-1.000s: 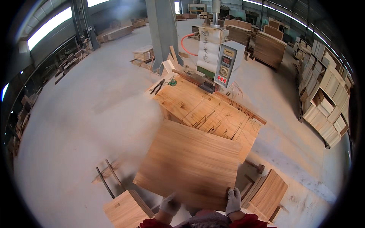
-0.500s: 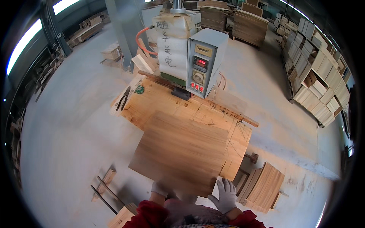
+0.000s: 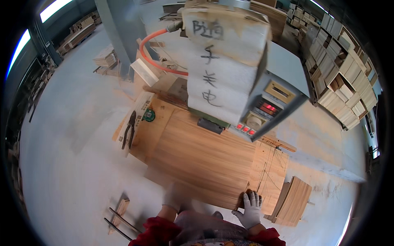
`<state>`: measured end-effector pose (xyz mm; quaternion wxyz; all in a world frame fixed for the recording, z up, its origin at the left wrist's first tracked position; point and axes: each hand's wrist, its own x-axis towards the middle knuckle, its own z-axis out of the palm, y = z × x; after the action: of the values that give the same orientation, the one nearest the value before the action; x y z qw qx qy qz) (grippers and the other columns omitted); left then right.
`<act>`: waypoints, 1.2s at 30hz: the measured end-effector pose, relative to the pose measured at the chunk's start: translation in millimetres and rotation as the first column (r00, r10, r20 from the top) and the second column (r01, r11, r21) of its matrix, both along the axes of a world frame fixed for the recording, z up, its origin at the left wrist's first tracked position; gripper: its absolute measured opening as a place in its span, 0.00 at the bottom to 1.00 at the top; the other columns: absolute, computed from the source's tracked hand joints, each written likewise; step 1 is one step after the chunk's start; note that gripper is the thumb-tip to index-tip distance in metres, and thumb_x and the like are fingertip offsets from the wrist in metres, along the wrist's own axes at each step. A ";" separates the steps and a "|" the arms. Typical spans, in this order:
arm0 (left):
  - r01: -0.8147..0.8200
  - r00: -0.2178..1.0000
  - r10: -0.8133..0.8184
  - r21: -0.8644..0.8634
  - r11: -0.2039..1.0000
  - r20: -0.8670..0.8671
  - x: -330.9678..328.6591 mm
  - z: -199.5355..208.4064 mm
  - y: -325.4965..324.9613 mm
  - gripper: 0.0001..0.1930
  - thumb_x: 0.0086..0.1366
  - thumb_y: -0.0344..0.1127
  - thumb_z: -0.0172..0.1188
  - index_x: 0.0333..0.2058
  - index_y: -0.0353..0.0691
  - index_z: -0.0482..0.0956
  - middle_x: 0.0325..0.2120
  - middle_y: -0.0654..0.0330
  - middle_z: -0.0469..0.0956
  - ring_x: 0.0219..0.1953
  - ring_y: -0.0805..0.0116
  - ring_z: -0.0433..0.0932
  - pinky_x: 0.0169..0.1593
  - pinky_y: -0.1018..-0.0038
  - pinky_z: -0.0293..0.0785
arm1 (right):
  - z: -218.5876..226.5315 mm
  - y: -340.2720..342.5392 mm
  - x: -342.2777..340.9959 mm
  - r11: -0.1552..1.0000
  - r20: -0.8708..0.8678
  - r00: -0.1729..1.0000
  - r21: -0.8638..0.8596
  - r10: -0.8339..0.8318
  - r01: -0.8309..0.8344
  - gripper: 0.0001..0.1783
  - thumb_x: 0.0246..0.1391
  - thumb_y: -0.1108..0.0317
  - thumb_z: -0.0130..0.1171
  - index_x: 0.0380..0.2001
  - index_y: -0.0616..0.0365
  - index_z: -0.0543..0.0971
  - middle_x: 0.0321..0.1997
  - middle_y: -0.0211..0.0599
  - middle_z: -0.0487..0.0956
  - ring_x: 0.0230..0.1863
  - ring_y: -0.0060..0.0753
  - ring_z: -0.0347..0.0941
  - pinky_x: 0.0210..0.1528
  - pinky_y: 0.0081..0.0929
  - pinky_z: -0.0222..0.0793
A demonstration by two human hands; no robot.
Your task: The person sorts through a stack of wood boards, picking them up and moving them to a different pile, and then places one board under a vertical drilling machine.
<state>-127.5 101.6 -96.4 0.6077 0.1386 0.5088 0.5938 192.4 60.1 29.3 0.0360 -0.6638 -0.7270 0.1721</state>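
Observation:
A brown wood-grain board (image 3: 201,160) lies flat on the lighter plywood worktop (image 3: 269,174), its far edge reaching the black pad at the foot of a machine (image 3: 223,82). My right hand (image 3: 251,211), in a pale glove, has its fingers stretched out against the board's near right corner; a small dark patch shows by the fingertips. At the board's near left edge, my left hand (image 3: 174,200) is smeared by motion, and its fingers cannot be made out. Pliers (image 3: 129,130) and a small green roll (image 3: 149,115) lie at the worktop's left end.
A grey control box (image 3: 273,98) with red lights juts over the worktop's far side. An orange hose (image 3: 143,51) loops from the machine. Stacked brown boards (image 3: 293,201) stand at the near right, metal bars (image 3: 119,221) at the near left. Loaded shelving (image 3: 340,74) lines the right.
The board has moved away from me, toward the machine. The machine and control box look larger and nearer. My right hand stays at the board's near right corner; my left is still blurred.

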 end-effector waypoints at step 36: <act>0.233 0.969 -0.170 -0.430 0.872 0.180 -90.9 112.7 83.5 0.15 0.62 0.43 0.49 0.42 0.40 0.62 0.25 0.55 0.73 0.19 0.65 0.74 0.22 0.72 0.71 | 5.8 38.1 -80.8 0.936 -0.002 0.948 -0.162 -0.317 0.313 0.65 0.18 0.60 0.74 0.61 0.62 0.47 0.65 0.54 0.43 0.67 0.54 0.35 0.65 0.41 0.38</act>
<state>-218.4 185.0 16.4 0.7152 0.0064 0.5717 0.4021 111.6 98.3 35.1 0.0203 -0.7699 -0.5946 0.2309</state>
